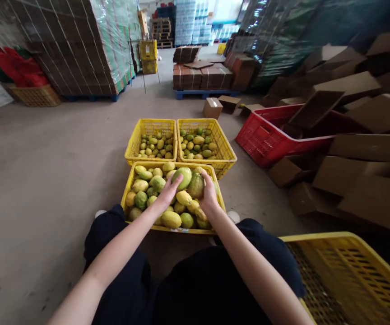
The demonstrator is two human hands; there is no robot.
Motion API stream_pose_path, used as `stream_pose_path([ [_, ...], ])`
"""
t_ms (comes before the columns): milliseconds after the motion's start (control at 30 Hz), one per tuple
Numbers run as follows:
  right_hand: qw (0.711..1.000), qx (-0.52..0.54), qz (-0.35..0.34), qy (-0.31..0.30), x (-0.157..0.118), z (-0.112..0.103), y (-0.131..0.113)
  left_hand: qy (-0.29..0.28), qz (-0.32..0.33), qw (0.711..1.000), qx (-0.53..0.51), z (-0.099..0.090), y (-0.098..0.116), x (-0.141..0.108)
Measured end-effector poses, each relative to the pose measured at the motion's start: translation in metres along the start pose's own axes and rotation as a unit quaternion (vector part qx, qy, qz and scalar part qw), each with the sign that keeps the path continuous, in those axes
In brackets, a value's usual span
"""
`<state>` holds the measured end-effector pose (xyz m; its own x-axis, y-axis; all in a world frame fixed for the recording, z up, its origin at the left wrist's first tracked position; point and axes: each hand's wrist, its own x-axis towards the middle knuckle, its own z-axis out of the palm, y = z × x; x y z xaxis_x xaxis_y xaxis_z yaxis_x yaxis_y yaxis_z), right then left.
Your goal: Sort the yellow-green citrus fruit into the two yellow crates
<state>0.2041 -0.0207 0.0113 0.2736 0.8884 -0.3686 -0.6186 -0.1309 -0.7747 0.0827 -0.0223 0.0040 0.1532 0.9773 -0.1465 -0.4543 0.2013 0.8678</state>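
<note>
Over the front yellow crate (124, 198), my left hand (169, 193) is closed around a smooth pale-green lemon (183, 178). Close beside it, my right hand (210, 194) grips a darker green, rough-skinned lemon (196, 186); its fingers wrap the far side and are partly hidden. Below both hands the crate is filled with loose yellow and green lemons (171, 220). Behind it stand two more yellow crates, a left one (130, 140) and a right one (227, 146), each holding smaller lemons, many of them green.
At lower right, near my leg, sits another yellow crate (354, 262). A red crate (266, 140) and piled cardboard boxes (360, 171) crowd the right side. Farther off are flattened cartons on a blue pallet (195, 95) and a tall wrapped stack (73, 49).
</note>
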Motion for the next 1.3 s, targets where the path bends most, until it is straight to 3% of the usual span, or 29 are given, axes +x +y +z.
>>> stream_pose_path([
  [100, 0.998, 0.003, 0.054, 0.032, -0.004, 0.002, -0.008, -0.023, -0.003, 0.999, 0.044, -0.003, 0.008, 0.001],
  [267, 0.997, 0.019, 0.060, -0.034, -0.009, 0.011, -0.024, -0.059, -0.015, 0.998, 0.009, -0.007, 0.039, 0.002],
  [467, 0.993, 0.066, 0.047, -0.089, -0.013, 0.017, -0.032, -0.011, -0.041, 0.992, -0.119, -0.002, 0.059, 0.002],
  [667, 0.986, 0.101, -0.101, -0.081, -0.016, 0.020, -0.026, 0.058, -0.033, 0.988, -0.138, 0.006, 0.056, 0.004],
  [800, 0.987, 0.084, -0.135, -0.039, -0.013, 0.023, -0.021, 0.114, -0.052, 0.971, -0.203, 0.009, 0.044, 0.008],
  [900, 0.986, 0.050, -0.154, -0.040, -0.011, 0.027, -0.010, 0.113, -0.056, 0.965, -0.230, 0.010, 0.040, 0.010],
  [1100, 0.993, 0.105, -0.024, -0.038, -0.013, 0.030, 0.006, 0.053, -0.030, 0.981, -0.182, 0.007, 0.048, 0.009],
  [1300, 0.986, 0.121, 0.003, -0.111, -0.024, 0.032, -0.011, 0.017, -0.022, 0.981, -0.192, 0.003, 0.061, 0.006],
])
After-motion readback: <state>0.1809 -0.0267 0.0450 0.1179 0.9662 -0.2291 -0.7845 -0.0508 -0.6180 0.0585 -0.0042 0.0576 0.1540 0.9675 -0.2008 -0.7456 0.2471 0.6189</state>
